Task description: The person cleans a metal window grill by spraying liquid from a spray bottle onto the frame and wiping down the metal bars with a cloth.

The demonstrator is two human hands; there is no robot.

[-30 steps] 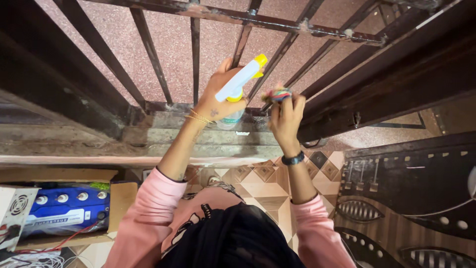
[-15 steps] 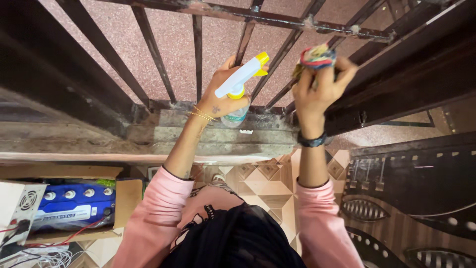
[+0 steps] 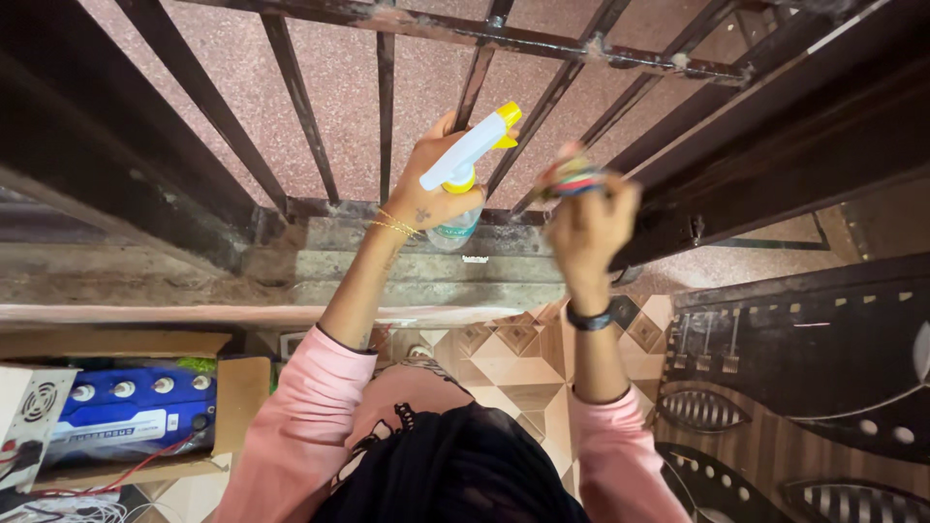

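my left hand [image 3: 426, 189] is wrapped tight around the neck of a spray bottle [image 3: 463, 165], white head and yellow nozzle up between two bars. my right hand [image 3: 591, 228] is clenched on a bunched multicoloured cloth [image 3: 570, 179] pressed to a slanted bar of the dark metal grille [image 3: 383, 107]; motion blur makes the contact hard to judge. gaps between bars are narrow. a stone sill [image 3: 407, 266] lies below, patterned tiles [image 3: 509, 363] beneath. a blue battery [image 3: 126, 412] sits in a cardboard box, cut off at left.
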